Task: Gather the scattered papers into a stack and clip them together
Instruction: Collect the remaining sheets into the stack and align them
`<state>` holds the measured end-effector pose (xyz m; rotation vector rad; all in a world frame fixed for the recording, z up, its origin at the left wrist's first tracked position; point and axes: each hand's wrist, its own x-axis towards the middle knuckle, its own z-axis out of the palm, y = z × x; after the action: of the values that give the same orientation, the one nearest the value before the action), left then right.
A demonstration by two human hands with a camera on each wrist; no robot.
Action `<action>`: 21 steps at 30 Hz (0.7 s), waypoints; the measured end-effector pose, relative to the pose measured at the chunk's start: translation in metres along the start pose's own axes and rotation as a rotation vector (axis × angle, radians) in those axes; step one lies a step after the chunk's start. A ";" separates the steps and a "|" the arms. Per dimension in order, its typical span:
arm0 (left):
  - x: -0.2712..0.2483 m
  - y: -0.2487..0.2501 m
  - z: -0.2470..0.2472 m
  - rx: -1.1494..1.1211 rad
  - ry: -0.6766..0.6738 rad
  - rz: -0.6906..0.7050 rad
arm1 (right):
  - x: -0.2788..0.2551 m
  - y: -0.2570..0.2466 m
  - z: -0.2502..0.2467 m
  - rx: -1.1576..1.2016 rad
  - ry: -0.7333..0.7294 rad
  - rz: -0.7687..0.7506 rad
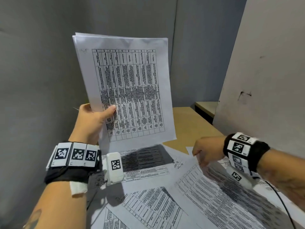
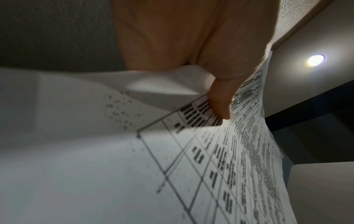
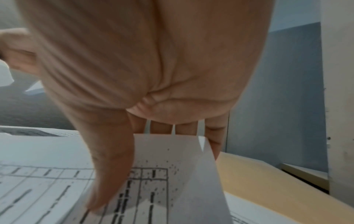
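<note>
Loose printed sheets [image 1: 165, 204] lie scattered on the tan desk [image 1: 189, 123]. Left hand [image 1: 92, 119] grips a stack of papers [image 1: 125, 86] upright, long axis vertical. Right hand [image 1: 208, 151] pinches one sheet's corner [image 3: 172, 159]. Table text is too blurred to read.

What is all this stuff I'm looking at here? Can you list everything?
Held sheets: a few, exact count unclear, white with printed tables, upright in the air.
Loose sheets: several, overlapping, white with printed tables, lying on the desk.
Desk: one, light wood.
Partition walls: grey behind, white at right.
Ceiling lamp: one, lit, overhead.
Wrist bands: two, black with checkered white tags.
Left hand: holds the upright sheets.
Right hand: fingers lifting one loose sheet's corner.
</note>
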<state>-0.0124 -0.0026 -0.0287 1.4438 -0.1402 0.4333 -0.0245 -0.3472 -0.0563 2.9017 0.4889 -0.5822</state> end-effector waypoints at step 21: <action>0.001 -0.001 -0.005 0.023 0.068 -0.138 | -0.029 0.045 0.025 0.077 -0.021 0.124</action>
<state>-0.0118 0.0021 -0.0301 1.4499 0.0188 0.3714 -0.0437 -0.4025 -0.0643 2.9685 0.2866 -0.6254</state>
